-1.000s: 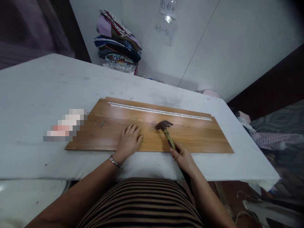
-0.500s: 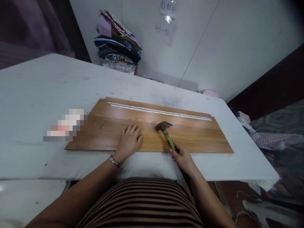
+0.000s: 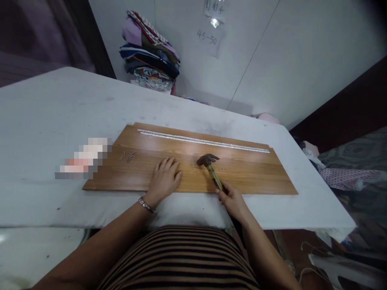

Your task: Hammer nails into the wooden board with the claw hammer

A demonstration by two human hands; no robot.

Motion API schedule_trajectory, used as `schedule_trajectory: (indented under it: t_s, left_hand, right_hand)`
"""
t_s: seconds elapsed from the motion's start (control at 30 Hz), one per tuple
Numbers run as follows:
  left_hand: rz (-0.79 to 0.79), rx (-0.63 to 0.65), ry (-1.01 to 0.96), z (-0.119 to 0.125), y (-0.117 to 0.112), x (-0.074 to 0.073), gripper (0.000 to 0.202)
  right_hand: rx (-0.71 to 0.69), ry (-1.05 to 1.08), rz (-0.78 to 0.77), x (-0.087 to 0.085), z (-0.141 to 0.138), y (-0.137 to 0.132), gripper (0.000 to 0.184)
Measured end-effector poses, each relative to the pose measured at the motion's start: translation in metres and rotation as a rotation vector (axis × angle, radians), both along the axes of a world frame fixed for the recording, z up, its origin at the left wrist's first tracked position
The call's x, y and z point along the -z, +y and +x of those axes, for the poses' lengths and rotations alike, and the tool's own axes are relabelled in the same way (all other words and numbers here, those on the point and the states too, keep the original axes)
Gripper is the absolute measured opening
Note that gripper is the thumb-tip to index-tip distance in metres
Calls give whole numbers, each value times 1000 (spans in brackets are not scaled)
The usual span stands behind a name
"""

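Almost nothing differs from the earlier frames: the right hand (image 3: 231,199) is still wrapped around the handle of the hammer (image 3: 215,176), whose head stays over the row of small dark dots (image 3: 222,168) in the middle of the board (image 3: 256,173). Whether the head touches the wood, I cannot tell. The left hand (image 3: 165,176) remains open, palm down on the board, between the hammer and the loose nails (image 3: 131,157), which have not moved.
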State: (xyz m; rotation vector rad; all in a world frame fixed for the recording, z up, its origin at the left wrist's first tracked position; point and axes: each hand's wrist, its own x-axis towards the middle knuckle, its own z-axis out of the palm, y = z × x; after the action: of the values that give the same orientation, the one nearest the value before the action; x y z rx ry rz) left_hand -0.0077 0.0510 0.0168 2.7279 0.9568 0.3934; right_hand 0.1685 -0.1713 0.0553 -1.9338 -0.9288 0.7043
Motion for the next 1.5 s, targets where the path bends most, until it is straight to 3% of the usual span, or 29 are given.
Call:
schedule_trajectory:
  t_s: [0.57, 1.5]
  left_hand:
    - [-15, -5, 27, 0, -1, -5, 46]
    - [-25, 0, -37, -1, 0, -1, 45]
  right_hand:
    - [20, -8, -24, -1, 3, -2, 51]
    - [29, -2, -1, 0, 2, -1, 45]
